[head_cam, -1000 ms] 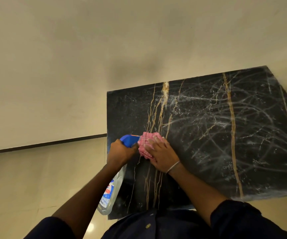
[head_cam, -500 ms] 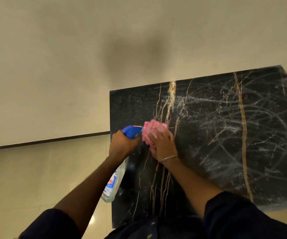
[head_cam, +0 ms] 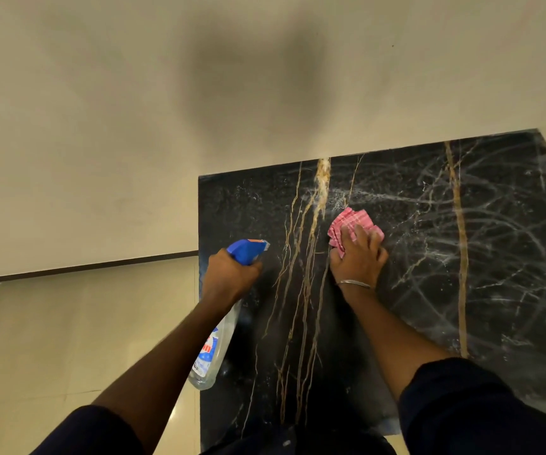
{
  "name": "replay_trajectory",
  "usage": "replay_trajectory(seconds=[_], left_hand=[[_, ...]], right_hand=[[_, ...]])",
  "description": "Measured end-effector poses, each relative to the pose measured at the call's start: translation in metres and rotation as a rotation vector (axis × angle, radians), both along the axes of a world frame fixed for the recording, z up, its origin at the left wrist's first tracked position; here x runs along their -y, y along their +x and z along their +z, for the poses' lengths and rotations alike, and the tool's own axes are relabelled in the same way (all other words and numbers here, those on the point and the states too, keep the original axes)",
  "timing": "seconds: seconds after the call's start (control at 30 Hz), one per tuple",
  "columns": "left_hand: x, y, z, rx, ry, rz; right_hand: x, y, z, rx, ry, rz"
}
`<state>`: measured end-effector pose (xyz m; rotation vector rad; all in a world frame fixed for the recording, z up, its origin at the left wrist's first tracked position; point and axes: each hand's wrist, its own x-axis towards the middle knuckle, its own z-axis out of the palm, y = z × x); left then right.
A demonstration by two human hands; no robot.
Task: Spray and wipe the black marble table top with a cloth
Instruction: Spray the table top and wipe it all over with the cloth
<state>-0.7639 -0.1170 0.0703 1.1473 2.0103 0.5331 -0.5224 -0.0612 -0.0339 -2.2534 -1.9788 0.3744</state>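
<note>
The black marble table top (head_cam: 413, 323) with gold and white veins fills the right and lower middle of the head view. Wet spray droplets and wipe streaks cover its far and right parts. My left hand (head_cam: 229, 277) grips the neck of a clear spray bottle (head_cam: 214, 353) with a blue trigger head, held over the table's left edge, nozzle pointing right. My right hand (head_cam: 358, 257) presses a folded pink checked cloth (head_cam: 347, 224) flat onto the marble, fingers spread over it. A thin bangle sits on that wrist.
A plain cream wall (head_cam: 133, 110) stands directly behind the table, with my shadow on it. Glossy beige floor tiles (head_cam: 51, 339) lie to the left, bounded by a dark skirting line. My dark sleeves and shirt fill the bottom edge.
My right hand has slid the pink cloth away from the spray nozzle, to the right and farther up the marble. The left hand with the bottle has stayed at the left edge.
</note>
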Motion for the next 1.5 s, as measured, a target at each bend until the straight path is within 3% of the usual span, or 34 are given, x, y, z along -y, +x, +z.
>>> replay_trajectory(seconds=[0.07, 0.23, 0.33, 0.4, 0.57, 0.7, 0.77, 0.9, 0.97, 1.03, 1.2, 1.33, 1.4, 1.5], left_hand=[[-0.002, 0.002, 0.001, 0.009, 0.005, 0.021], [-0.009, 0.004, 0.004, 0.025, 0.049, 0.068], [-0.013, 0.001, 0.003, 0.025, 0.045, 0.103], [-0.016, -0.003, 0.001, 0.017, 0.035, 0.090], [-0.028, -0.011, -0.004, -0.016, 0.010, 0.060], [-0.044, -0.009, -0.005, -0.011, 0.040, 0.045], [-0.054, -0.007, -0.004, -0.016, 0.055, 0.042], [-0.073, -0.005, -0.006, -0.041, 0.106, 0.039], [-0.080, -0.005, -0.007, -0.048, 0.119, 0.037], [-0.086, -0.008, -0.009, -0.045, 0.125, 0.024], [-0.092, -0.017, -0.018, -0.034, 0.106, 0.049], [-0.093, -0.021, -0.021, -0.028, 0.100, 0.069], [-0.094, -0.021, -0.021, -0.035, 0.101, 0.079], [-0.098, -0.021, -0.022, -0.045, 0.102, 0.103]], right_hand=[[0.001, -0.030, 0.000, -0.019, -0.011, 0.073], [0.004, -0.100, -0.005, -0.048, -0.023, 0.644], [-0.007, -0.094, -0.008, -0.030, -0.022, 0.837], [-0.019, -0.073, -0.011, -0.011, -0.004, 0.777], [-0.059, -0.023, -0.007, -0.040, -0.007, 0.260], [-0.062, -0.051, -0.005, -0.055, -0.025, 0.084], [-0.059, -0.078, -0.003, -0.075, -0.049, 0.179], [-0.059, -0.109, -0.003, -0.078, -0.051, 0.627], [-0.065, -0.101, -0.008, -0.055, -0.051, 0.737], [-0.075, -0.083, -0.012, -0.023, -0.040, 0.673], [-0.114, -0.036, -0.008, -0.061, 0.010, 0.138], [-0.127, -0.062, -0.005, -0.065, -0.051, -0.145], [-0.127, -0.085, -0.001, -0.075, -0.036, -0.093], [-0.129, -0.113, -0.001, -0.057, -0.067, 0.207]])
